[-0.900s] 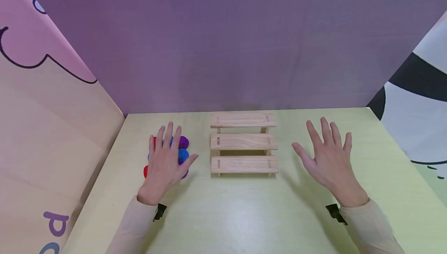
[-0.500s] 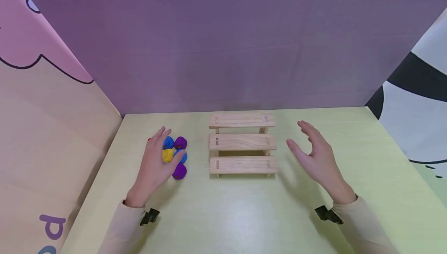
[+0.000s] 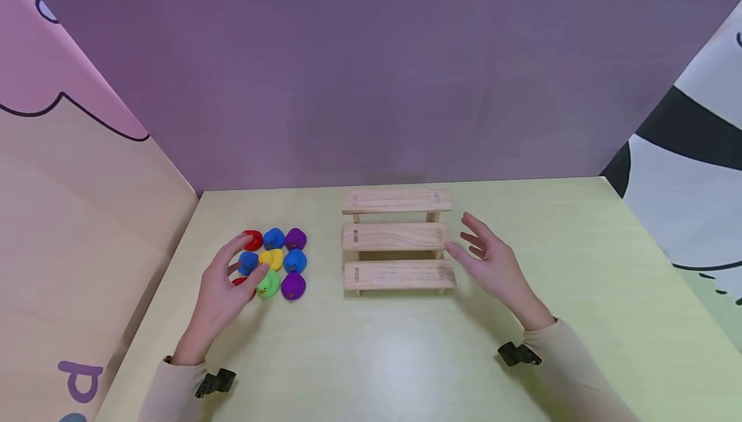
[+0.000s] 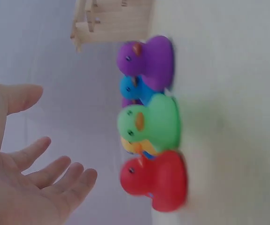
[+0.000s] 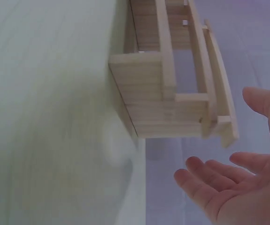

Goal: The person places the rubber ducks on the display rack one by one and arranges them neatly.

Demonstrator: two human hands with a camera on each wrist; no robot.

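On one pale, flat table (image 3: 394,357) I have one three-tiered stepped stand of light wood (image 3: 400,236); the right hand (image 3: 493,270) is near its right end, thumb well apart from loosely bent fingers, gripping nothing; the left hand (image 3: 217,296), likewise relaxed and holding nothing, hangs above the near-left of nine rounded, smooth toy ducks (image 3: 271,258): three blue, two red, two purple, one yellow, one green

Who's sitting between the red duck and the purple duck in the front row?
A green duck sits between the red duck and the purple duck; the left wrist view shows it.
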